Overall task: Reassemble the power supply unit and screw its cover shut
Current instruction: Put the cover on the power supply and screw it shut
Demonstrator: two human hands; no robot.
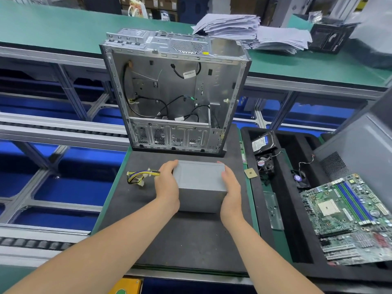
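A grey metal power supply unit (200, 183) sits on the dark foam mat (191, 236) in the middle of the bench, its plain cover facing up. My left hand (167, 187) presses flat against its left side and my right hand (232, 193) against its right side, so both grip the box between them. A bundle of yellow and black cables (140, 175) with white plugs trails out to the left of the unit, by my left hand. No screws or screwdriver are visible.
An open, stripped computer case (176, 94) stands upright just behind the unit. To the right, a black tray (282, 209) holds a hard drive (263, 142), fans, a metal bracket and a green motherboard (350, 217). A loose CPU chip (250, 173) lies nearby. Paper stacks (250, 30) lie on the far bench.
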